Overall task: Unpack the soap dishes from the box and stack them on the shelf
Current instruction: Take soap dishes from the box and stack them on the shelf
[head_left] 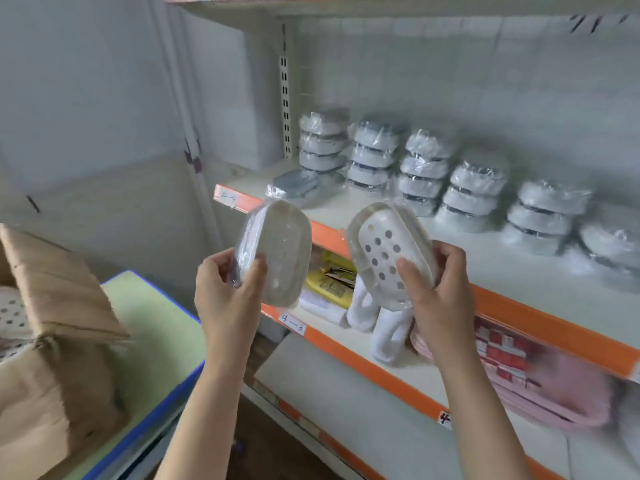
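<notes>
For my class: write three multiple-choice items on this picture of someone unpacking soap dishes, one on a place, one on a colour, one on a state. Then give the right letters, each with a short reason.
1. Where does the cardboard box stand?
A. on the top shelf
B. on the green-topped table at the person's left
C. on the floor under the shelf

2. What colour is the shelf's front edge?
A. orange
B. black
C. purple

3. How are the hands occupied?
A. both empty
B. only the right holds a dish
C. each holds one wrapped dish

Answers:
1 B: the box rests on the green-topped table with its blue rim.
2 A: the edge strip is orange, with handwritten labels.
3 C: the left hand grips one soap dish; the right hand grips the perforated soap dish, both held in front of the shelf.
</notes>
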Motion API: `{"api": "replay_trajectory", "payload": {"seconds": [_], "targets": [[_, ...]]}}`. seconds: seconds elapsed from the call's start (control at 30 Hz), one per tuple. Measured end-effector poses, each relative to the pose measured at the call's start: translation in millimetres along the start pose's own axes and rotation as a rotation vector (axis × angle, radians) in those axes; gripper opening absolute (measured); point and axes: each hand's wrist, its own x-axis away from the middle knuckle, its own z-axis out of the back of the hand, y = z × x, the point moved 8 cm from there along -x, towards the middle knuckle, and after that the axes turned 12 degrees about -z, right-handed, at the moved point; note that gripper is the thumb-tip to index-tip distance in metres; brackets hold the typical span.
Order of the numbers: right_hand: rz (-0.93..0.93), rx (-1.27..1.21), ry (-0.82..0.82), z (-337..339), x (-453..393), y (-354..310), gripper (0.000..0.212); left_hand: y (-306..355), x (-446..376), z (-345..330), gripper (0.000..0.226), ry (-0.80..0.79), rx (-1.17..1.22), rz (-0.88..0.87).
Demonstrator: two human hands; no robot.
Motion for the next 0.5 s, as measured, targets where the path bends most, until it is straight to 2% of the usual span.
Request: {"api": "replay_trajectory", "payload": {"seconds": [0.27, 0.43, 0.5], "targets": [[-0.110, 0.021, 0.223, 121, -25, 40, 0.040, 44, 48, -133, 0.027, -0.239, 0.115, -0.057], [-0.201, -0.027, 0.310, 166, -25, 60, 0.034, 56, 66, -181, 0.029, -0.345, 0.149, -0.059], [-0.228, -0.027, 0.338, 175, -23, 65, 0.037, 62, 68, -194, 0.034, -0.367, 0.138, -0.124]]}}
